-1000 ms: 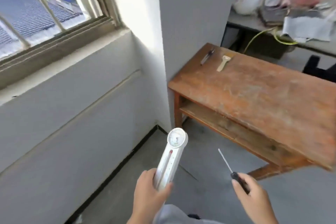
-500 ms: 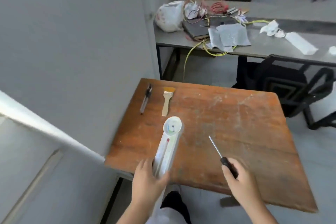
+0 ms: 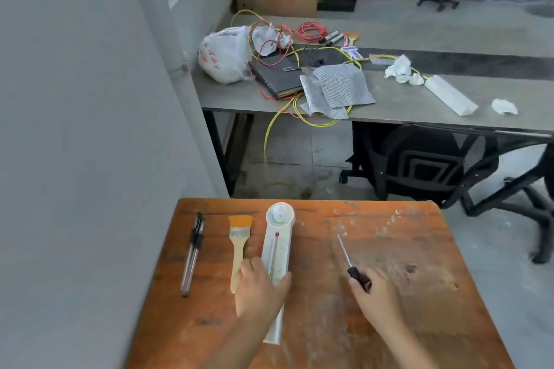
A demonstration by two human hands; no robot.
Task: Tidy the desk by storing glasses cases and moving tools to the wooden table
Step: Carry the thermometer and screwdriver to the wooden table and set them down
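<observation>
Tools in a row along the wooden table (image 3: pixel 404 302).
From left to right: pens (image 3: pixel 193 252), brush (image 3: pixel 239 246), thermometer (image 3: pixel 277 249) (lower end under the left hand (image 3: pixel 259 289)), then, apart, screwdriver (image 3: pixel 349 260) in the right hand (image 3: pixel 376 296); behind, across the floor gap, cluttered desk (image 3: pixel 404 105).

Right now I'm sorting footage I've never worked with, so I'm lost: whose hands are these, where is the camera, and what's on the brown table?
No machine here: a person wears a camera on the head, looking down at their own bare hands. The left hand grips a white thermometer with a round dial, low over the wooden table. The right hand holds a screwdriver by its dark handle. A paintbrush and pens already lie on the table. Behind stands a cluttered grey desk.
</observation>
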